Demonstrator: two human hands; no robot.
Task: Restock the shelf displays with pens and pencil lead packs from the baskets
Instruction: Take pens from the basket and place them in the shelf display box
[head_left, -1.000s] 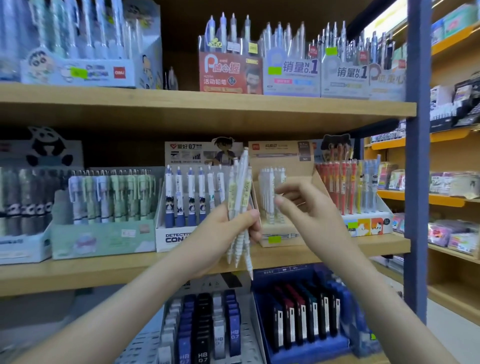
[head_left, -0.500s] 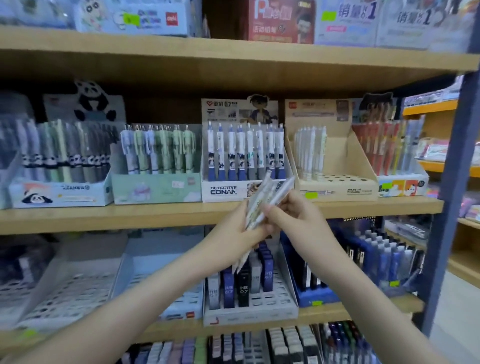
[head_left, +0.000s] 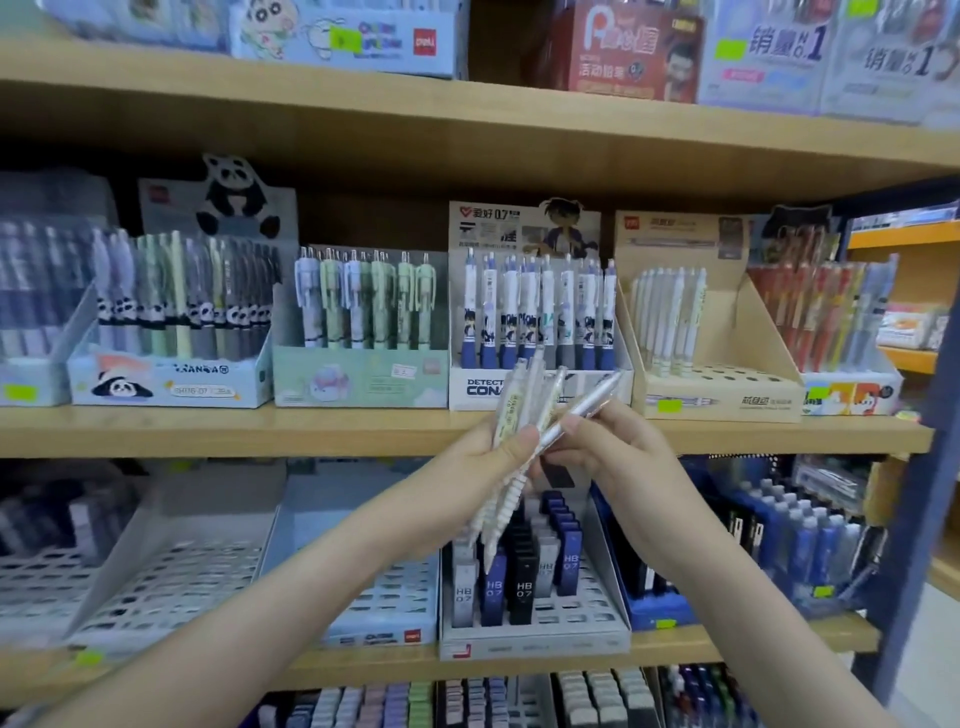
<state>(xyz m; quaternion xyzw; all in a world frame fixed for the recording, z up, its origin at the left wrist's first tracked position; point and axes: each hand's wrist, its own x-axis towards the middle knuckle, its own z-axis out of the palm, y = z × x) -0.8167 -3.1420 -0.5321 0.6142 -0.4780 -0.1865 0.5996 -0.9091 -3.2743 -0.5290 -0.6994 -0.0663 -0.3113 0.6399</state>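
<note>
- Progress: mid-restock by my read. Kraft display box (head_left: 719, 384) on mid shelf (head_left: 208, 428) holds only a short row of white pens (head_left: 670, 317) at its left; most holes in its base sit bare. That's the likely target.
- Left hand (head_left: 491, 457): fingers wrapped round a bunch of white pens (head_left: 519, 415), tips down, held in front of the shelf edge, below the Conan box (head_left: 540, 387). Count approx 3–4; blur, can't fix it.
- Right hand (head_left: 608, 452): thumb + forefinger pinching one pen (head_left: 584, 408), angled up-right, its lower end touching the bunch. I judge it's being pulled out for slotting.
- Stocked pens in kraft box: approx 6–7, overlap hides exact no.
- Lead packs (head_left: 519, 577): grey tray on lower shelf, approx 10+ HB 0.7 packs, front rows bare. Lead restock looks outstanding.
- White perforated trays (head_left: 171, 577), lower left: 2 seen, appear unfilled.
- Panda box (head_left: 171, 384), green pen box (head_left: 358, 376), Conan box: 3 displays, all look full.
- Baskets: not in view.
- Left to do: seat held pens, then lead packs.
</note>
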